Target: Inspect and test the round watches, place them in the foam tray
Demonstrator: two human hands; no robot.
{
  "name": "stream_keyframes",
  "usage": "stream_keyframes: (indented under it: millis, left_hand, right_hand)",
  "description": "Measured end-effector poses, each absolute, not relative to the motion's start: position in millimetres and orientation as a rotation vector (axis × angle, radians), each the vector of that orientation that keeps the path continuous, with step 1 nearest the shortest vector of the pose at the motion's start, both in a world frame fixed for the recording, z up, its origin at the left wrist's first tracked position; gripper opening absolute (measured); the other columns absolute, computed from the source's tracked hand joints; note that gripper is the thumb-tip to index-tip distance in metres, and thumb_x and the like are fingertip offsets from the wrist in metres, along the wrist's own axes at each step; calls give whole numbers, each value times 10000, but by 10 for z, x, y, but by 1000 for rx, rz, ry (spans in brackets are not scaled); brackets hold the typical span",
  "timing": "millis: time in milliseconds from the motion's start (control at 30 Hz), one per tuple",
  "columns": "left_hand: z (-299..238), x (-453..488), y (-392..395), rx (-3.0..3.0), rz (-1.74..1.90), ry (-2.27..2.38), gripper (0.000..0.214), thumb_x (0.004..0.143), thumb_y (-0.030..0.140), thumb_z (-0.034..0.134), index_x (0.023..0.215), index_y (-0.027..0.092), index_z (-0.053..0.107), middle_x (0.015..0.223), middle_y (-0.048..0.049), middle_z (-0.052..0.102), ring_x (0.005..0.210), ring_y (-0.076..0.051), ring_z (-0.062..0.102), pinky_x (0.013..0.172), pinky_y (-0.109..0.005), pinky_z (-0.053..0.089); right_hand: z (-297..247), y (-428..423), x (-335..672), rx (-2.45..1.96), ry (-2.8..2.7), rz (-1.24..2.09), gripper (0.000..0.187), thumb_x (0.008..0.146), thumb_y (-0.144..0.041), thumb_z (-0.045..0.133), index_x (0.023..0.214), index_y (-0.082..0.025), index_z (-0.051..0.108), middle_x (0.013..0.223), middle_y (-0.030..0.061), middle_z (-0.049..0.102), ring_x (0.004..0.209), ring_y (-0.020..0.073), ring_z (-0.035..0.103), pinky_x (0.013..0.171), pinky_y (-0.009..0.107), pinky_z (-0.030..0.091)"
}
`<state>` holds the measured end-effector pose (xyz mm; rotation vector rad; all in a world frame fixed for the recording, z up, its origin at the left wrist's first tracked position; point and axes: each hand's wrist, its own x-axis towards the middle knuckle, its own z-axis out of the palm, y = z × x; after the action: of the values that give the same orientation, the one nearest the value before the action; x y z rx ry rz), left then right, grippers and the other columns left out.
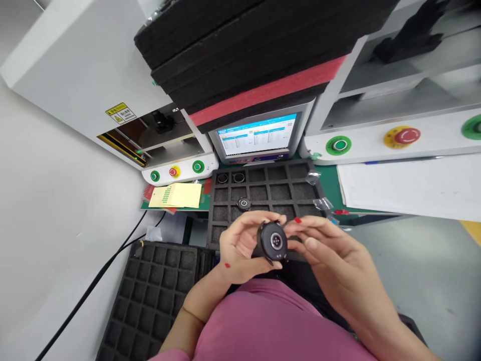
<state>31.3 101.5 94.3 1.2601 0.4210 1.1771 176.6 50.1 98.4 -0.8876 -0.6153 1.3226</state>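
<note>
A round black smartwatch body without a strap is held in my left hand. Its back, with a ringed round sensor in the middle, is turned up toward me. My left thumb presses the lower edge and the fingers hold the upper edge. Just to the right, my right hand has its fingers stretched toward the watch's side, fingertips at or very near its rim. The thumb stays apart from the watch. Small red patches show on both hands. Another watch body lies back up in the black foam tray beyond my hands.
Two more watch bodies sit in the tray's far left pockets. Clear plastic scraps lie on its right edge. Behind stand a monitor, stacked black foam and two button-fronted machines. Another foam tray is lower left; yellow paper lies nearby.
</note>
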Motion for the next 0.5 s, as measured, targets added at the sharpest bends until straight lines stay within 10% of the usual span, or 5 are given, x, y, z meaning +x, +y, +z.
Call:
stream_keyframes:
  millis: [267, 500]
  left_hand:
    - [870, 259, 989, 1630, 1328, 426, 708, 626, 324, 891, 1239, 286, 539, 1270, -88, 598, 1146, -239, 638, 969, -353, 529]
    - [883, 126, 1092, 845, 537, 403, 521, 711, 536, 782, 999, 111, 694, 895, -99, 741, 803, -155, 708, 748, -225, 550]
  right_hand:
    - [973, 520, 1806, -761, -628, 1591, 393, 769, -315, 816, 1018, -256, 518, 723, -15, 704, 619, 117, 657, 603, 213, 563]
    - [1100, 472, 2129, -1039, -1306, 1152, 327, 772, -276, 791, 1029, -271, 590, 789, -11, 694, 657, 107, 629, 675, 199, 554]
